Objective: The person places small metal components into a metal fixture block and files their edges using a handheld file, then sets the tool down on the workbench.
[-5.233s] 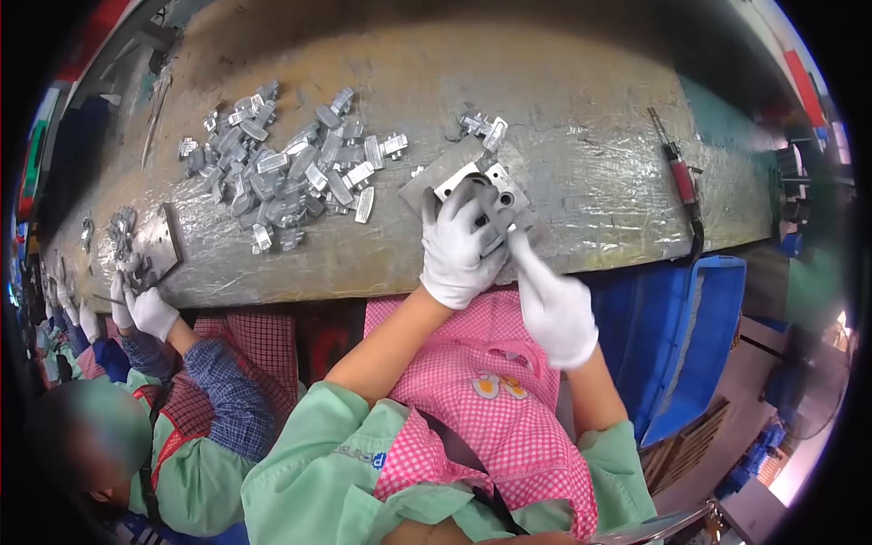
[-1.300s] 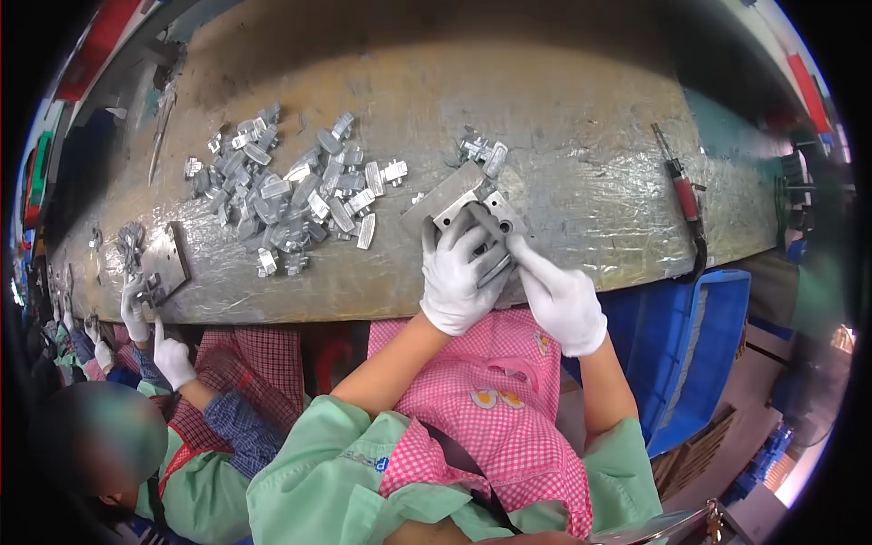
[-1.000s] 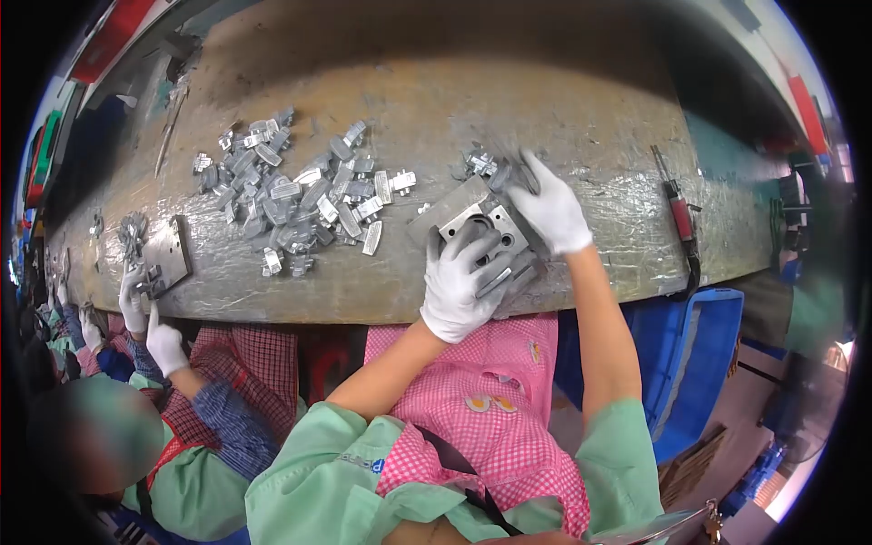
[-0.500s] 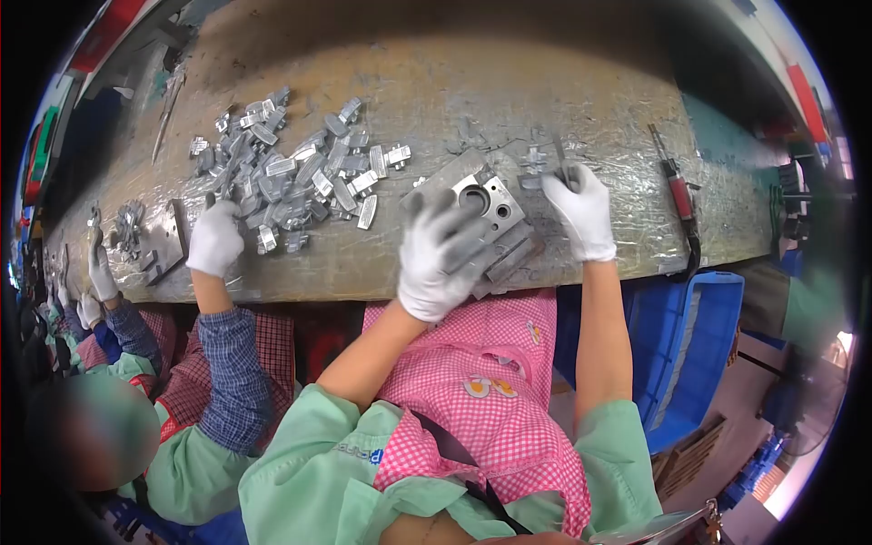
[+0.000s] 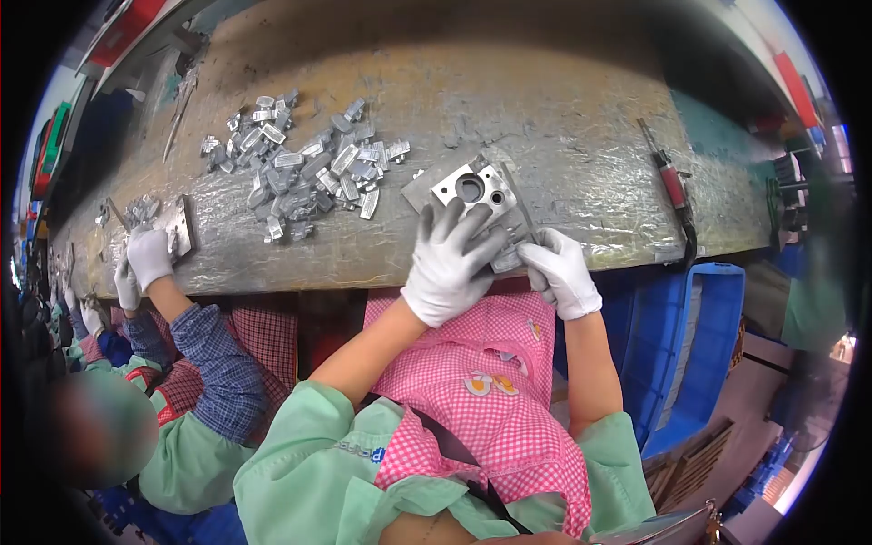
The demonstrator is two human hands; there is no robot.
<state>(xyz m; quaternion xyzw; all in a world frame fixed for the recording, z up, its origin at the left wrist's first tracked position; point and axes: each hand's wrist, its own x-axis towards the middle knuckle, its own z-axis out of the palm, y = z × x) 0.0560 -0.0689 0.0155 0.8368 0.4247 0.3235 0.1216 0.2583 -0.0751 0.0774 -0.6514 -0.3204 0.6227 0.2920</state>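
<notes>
My left hand [image 5: 450, 272], in a white glove with grey fingertips, lies with its fingers stretched out over the lower part of a metal block [image 5: 498, 186] with round holes. My right hand [image 5: 559, 272], gloved the same way, is closed around the lower end of a thin, flat metal file [image 5: 520, 202]. The file slants up along the block's right side. A grey metal piece [image 5: 507, 261] shows between the two hands; how it is supported is hidden.
Small grey castings [image 5: 318, 168] lie heaped left of the block. A red-handled tool [image 5: 672, 186] with a cable rests at the right. A blue crate [image 5: 699, 354] stands below the table edge. A co-worker's gloved hand [image 5: 150, 254] works at the left.
My right hand has come down and left with the file, close to my left hand and the block. My left hand has settled on the block. The co-worker's hand has moved left from the heap.
</notes>
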